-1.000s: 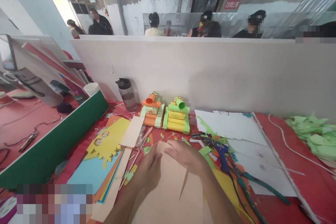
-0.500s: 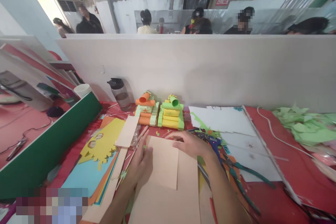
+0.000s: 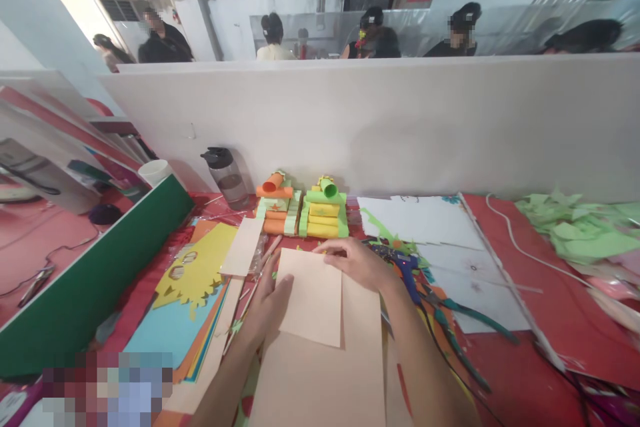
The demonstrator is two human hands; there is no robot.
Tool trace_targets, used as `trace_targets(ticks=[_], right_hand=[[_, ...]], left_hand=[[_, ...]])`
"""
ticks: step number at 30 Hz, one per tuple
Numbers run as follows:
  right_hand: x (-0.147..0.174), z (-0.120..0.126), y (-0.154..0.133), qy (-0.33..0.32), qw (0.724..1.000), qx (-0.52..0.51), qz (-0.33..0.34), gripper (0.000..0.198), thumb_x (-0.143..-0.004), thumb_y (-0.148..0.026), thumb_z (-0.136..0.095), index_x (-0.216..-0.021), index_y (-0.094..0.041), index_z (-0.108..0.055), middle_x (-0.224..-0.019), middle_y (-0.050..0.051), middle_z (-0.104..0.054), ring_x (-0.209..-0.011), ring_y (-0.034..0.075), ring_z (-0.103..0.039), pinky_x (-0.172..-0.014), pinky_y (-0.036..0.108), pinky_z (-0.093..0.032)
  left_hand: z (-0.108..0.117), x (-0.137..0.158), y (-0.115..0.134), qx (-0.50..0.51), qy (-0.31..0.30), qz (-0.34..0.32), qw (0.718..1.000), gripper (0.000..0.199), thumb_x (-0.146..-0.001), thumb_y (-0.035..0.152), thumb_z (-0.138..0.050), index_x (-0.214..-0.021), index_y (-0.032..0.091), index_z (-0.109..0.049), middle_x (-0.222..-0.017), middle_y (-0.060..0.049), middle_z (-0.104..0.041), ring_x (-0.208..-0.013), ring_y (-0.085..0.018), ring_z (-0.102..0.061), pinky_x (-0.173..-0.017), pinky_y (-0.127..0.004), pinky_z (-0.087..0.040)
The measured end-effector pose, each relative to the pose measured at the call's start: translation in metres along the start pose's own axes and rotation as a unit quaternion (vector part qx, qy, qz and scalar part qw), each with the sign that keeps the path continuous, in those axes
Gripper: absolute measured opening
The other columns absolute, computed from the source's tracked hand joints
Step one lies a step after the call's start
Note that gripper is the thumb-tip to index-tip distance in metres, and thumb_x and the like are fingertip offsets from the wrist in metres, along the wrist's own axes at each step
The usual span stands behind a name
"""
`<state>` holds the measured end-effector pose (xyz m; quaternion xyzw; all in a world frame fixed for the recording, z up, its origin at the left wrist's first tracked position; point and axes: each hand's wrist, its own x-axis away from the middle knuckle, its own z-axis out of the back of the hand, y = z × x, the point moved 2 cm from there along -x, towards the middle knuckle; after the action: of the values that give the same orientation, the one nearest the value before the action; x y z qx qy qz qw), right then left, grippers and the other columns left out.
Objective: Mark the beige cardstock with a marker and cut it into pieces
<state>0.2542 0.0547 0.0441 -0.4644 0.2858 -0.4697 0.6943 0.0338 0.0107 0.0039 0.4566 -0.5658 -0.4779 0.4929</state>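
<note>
A small pale peach card [image 3: 313, 303] lies on a larger sheet of the same colour [image 3: 320, 387] in front of me. My left hand [image 3: 270, 297] rests along the small card's left edge, fingers stretched forward and thumb over the card. At its top right corner, my right hand [image 3: 357, 263] has curled fingers, with thumb and forefinger at the edge. Beyond the hands stand two paper tank models, one orange and green [image 3: 277, 207], one green and yellow [image 3: 325, 210]. Another peach card [image 3: 243, 247] lies to the left.
Coloured paper sheets [image 3: 163, 337] and a yellow cut-out [image 3: 197, 270] lie left. To the right are a blue glue gun [image 3: 407, 273], green-handled pliers [image 3: 475, 320] and white sheets [image 3: 493, 300]. A water bottle [image 3: 227, 180] stands by the partition [image 3: 370, 120]. Several people sit or stand beyond it.
The small card has turned slightly on the larger sheet, and its near edge now sits a little farther from me. Both hands stay by it. The view has shifted slightly.
</note>
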Motion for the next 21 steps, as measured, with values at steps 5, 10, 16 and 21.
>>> trace_targets(ticks=[5,10,16,21], right_hand=[[-0.001,0.003,0.003,0.023,1.000,-0.007,0.008,0.026,-0.091,-0.030,-0.060,-0.112,-0.025,-0.074,-0.118,0.005,-0.073,-0.106,0.025,-0.067,-0.092,0.035,-0.050],[-0.004,0.000,0.000,0.028,0.999,-0.015,0.000,0.029,-0.091,-0.031,-0.060,-0.116,-0.025,-0.073,-0.116,0.006,-0.074,-0.106,0.025,-0.068,-0.092,0.036,-0.051],[-0.007,-0.006,-0.004,0.025,0.999,-0.027,0.006,0.023,-0.090,-0.029,-0.061,-0.108,-0.023,-0.074,-0.112,0.005,-0.074,-0.107,0.025,-0.068,-0.095,0.036,-0.050],[-0.005,-0.007,-0.013,0.000,0.999,-0.043,0.014,0.020,-0.090,-0.029,-0.061,-0.105,-0.023,-0.074,-0.115,0.005,-0.073,-0.109,0.023,-0.067,-0.098,0.035,-0.049]], left_hand=[[-0.009,0.004,0.000,0.063,-0.040,0.077,0.994,0.068,-0.082,0.047,-0.071,-0.142,0.020,-0.053,-0.110,-0.011,-0.074,-0.103,-0.029,-0.068,-0.091,-0.036,-0.053],[-0.011,0.006,-0.004,0.130,-0.051,0.066,0.988,0.067,-0.085,0.044,-0.070,-0.144,0.019,-0.050,-0.118,-0.014,-0.072,-0.112,-0.029,-0.066,-0.101,-0.040,-0.049],[-0.010,0.005,-0.005,0.127,-0.046,0.039,0.990,0.061,-0.086,0.042,-0.071,-0.140,0.020,-0.054,-0.130,-0.014,-0.067,-0.123,-0.030,-0.060,-0.105,-0.040,-0.047],[-0.004,0.003,-0.009,0.137,-0.087,0.110,0.981,0.055,-0.084,0.042,-0.073,-0.130,0.014,-0.062,-0.116,-0.017,-0.073,-0.103,-0.032,-0.071,-0.089,-0.041,-0.056]])
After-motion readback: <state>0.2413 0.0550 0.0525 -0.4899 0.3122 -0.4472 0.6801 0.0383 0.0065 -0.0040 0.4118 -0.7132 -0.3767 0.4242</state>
